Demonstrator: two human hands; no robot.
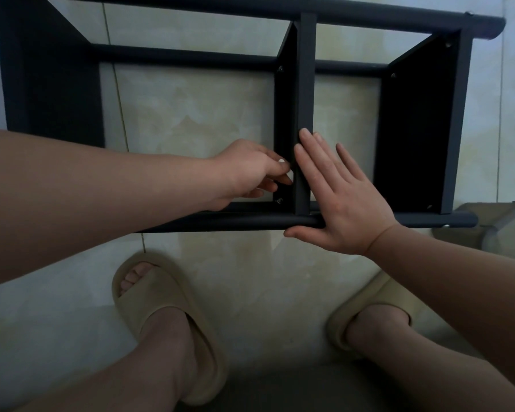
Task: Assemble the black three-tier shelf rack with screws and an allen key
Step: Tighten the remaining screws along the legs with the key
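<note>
Pale marbled floor tiles (205,114) with thin grout lines fill the background, and the black rack (369,17) lies on its side across them.

The left hand (247,171) reaches in from the left with its fingers curled and bunched together, fingertips against the left face of the middle shelf panel (305,84). Whether they pinch anything small there cannot be told, as the spot is dark. Just nearer than those fingertips a screw (279,200) sits in the same panel, close to the near rail (220,221).

The right hand (339,203) is flat and spread, fingers straight. Its fingertips rest on the upward edge of the middle shelf panel and its palm lies over the near rail, thumb stretched out to the left just below that rail.

Out from the hands, the middle shelf panel runs from the near rail to the far rail. To the right stands another shelf panel (414,129), with small screw heads showing at its corners. To the left a third dark panel (51,84) closes that end of the rack. A lower crossbar (185,55) shows through the open bays against the tiles.

Nearest of all, the person's feet stand on the tiles in beige slippers, one on the left (161,307) and one on the right (366,313). At the right edge, just beyond the rail's end, sits a clear, glassy object (494,227) that is only partly in view.
</note>
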